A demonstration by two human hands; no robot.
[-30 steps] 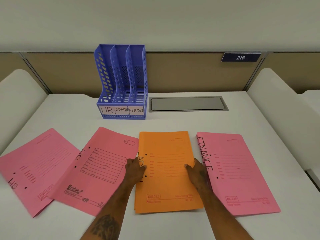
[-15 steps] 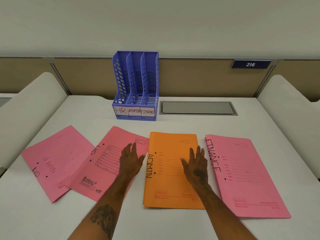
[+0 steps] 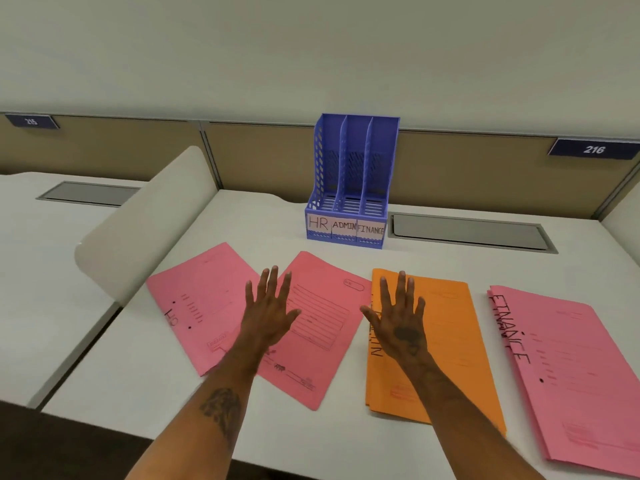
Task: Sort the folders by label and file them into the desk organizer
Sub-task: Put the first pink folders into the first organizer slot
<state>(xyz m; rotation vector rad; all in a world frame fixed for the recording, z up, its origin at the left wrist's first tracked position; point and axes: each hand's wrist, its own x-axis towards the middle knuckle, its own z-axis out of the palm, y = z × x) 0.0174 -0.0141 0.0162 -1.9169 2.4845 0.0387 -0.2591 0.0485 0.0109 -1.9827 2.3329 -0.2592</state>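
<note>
A blue desk organizer (image 3: 348, 233) with three slots labelled HR, ADMIN and FINANCE stands at the back of the white desk (image 3: 138, 386). Four folders lie in a row in front of it. At the left is a pink folder marked HR (image 3: 204, 299). A second pink folder (image 3: 322, 327) overlaps it. An orange folder marked ADMIN (image 3: 450, 334) follows, then a pink FINANCE folder (image 3: 575, 368). My left hand (image 3: 268, 313) hovers flat and spread over the seam of the two left pink folders. My right hand (image 3: 398, 320) is spread over the orange folder's left edge. Neither hand holds anything.
A grey cable hatch (image 3: 467, 233) is set into the desk right of the organizer. A white rounded divider (image 3: 145, 223) rises at the left, with a neighbouring desk (image 3: 31, 271) beyond. A tan partition (image 3: 270, 154) with number plates runs along the back.
Both hands let go of the orange folder's sides, opened flat and moved left and forward. The view swung left, so the folders and organizer now sit further right.
</note>
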